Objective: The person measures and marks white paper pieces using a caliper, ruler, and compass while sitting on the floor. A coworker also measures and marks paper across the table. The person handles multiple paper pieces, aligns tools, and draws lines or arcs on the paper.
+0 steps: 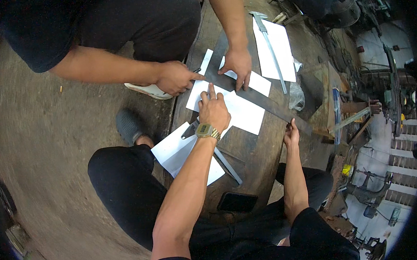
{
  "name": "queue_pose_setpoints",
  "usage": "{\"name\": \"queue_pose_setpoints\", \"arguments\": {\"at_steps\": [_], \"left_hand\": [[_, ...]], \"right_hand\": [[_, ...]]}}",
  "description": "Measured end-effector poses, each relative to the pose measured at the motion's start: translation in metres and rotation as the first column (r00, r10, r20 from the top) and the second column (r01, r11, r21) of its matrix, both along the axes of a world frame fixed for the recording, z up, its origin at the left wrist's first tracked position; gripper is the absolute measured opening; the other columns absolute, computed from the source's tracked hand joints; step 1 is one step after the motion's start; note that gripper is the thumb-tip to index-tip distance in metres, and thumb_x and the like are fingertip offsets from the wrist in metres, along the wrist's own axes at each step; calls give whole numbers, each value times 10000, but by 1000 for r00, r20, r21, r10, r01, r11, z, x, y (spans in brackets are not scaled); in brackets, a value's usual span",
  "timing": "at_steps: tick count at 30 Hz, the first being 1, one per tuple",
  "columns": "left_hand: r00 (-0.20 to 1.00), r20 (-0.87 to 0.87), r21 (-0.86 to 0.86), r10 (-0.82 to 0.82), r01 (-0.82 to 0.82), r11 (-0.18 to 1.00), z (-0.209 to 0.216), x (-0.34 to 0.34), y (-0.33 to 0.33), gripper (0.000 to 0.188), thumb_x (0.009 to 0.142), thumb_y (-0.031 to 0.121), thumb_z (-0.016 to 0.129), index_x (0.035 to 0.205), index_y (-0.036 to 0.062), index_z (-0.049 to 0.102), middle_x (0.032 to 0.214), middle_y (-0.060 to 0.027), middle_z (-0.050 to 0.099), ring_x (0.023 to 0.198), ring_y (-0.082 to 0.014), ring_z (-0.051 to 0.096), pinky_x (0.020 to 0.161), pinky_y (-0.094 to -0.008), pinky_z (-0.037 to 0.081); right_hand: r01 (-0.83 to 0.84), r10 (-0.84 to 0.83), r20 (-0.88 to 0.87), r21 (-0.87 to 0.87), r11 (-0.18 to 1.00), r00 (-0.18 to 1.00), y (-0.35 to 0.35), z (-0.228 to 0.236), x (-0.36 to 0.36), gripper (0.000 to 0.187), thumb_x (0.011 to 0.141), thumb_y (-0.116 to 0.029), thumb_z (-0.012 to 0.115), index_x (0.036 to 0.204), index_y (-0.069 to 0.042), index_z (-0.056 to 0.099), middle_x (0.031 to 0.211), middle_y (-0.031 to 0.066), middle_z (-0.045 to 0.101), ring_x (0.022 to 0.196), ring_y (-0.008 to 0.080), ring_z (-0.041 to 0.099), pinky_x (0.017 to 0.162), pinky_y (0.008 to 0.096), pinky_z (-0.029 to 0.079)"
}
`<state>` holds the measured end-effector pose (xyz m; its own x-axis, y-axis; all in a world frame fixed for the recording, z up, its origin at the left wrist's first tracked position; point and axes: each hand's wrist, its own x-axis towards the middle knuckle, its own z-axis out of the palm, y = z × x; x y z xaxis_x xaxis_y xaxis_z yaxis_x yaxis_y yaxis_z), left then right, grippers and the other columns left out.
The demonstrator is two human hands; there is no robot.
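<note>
A long dark flat metal strip (270,104) lies slanting across white paper sheets (248,113) on a wooden bench. My left hand (213,111), a gold watch on its wrist, rests on the paper with its fingers stretched toward the strip's near edge. Pinched at the strip's right end are the fingers of my right hand (291,133). A co-worker's hand (237,67) presses the strip from the far side. That person's other hand (176,77) holds a dark, thin pen-like thing by the strip's left end.
A caliper (271,46) lies on another sheet at the back right, near a clear plastic bag (296,96). Close to me are a folded sheet (171,149), a second caliper-like tool (228,166) and a black phone (237,202). A wooden box (322,103) stands right of the bench.
</note>
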<state>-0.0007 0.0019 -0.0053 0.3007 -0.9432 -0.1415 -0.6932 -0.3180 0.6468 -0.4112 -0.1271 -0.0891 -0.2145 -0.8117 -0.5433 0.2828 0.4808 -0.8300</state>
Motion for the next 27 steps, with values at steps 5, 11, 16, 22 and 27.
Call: {"name": "queue_pose_setpoints", "arguments": {"at_steps": [5, 11, 16, 22, 27], "left_hand": [[999, 44, 44, -20, 18, 999, 2, 0, -1, 450, 742, 121, 717, 1142, -56, 609, 1540, -275, 337, 1253, -402, 434, 1003, -469, 429], [999, 42, 30, -4, 2, 1000, 2, -2, -2, 424, 748, 116, 713, 1126, -53, 627, 1538, -270, 342, 1253, -391, 438, 1002, -467, 431], [1000, 30, 17, 8, -8, 1000, 1, -1, -1, 417, 750, 119, 710, 1123, -52, 633, 1544, -260, 342, 1249, -385, 441, 1002, -460, 433], [1000, 25, 34, 3, -4, 999, 3, -1, -1, 428, 755, 126, 710, 1136, -52, 632, 1549, -254, 338, 1256, -378, 439, 1006, -457, 433], [1000, 30, 48, 1, -2, 999, 5, 0, -1, 418, 768, 124, 694, 1142, -52, 634, 1551, -251, 337, 1263, -376, 434, 1016, -459, 427]], "right_hand": [[34, -35, 71, 8, 999, 997, -5, -9, -8, 504, 942, -355, 688, 1319, -41, 572, 1329, 90, 592, 1224, 256, 528, 1077, 396, 392], [118, -121, -52, -48, 992, 991, -5, -8, 1, 402, 914, -368, 736, 1120, -31, 659, 933, 7, 634, 572, 70, 315, 455, 229, 240], [135, -138, -85, -43, 990, 987, -2, -1, 11, 375, 925, -368, 725, 1093, -36, 672, 884, -18, 623, 566, 62, 340, 462, 223, 271], [134, -139, -104, -47, 990, 985, -3, 0, 14, 366, 932, -365, 716, 1093, -39, 674, 880, -21, 625, 584, 59, 376, 481, 217, 303], [133, -137, -114, -44, 990, 984, -1, 3, 12, 362, 938, -356, 706, 1117, -44, 664, 930, -5, 623, 745, 111, 450, 658, 252, 349]]}}
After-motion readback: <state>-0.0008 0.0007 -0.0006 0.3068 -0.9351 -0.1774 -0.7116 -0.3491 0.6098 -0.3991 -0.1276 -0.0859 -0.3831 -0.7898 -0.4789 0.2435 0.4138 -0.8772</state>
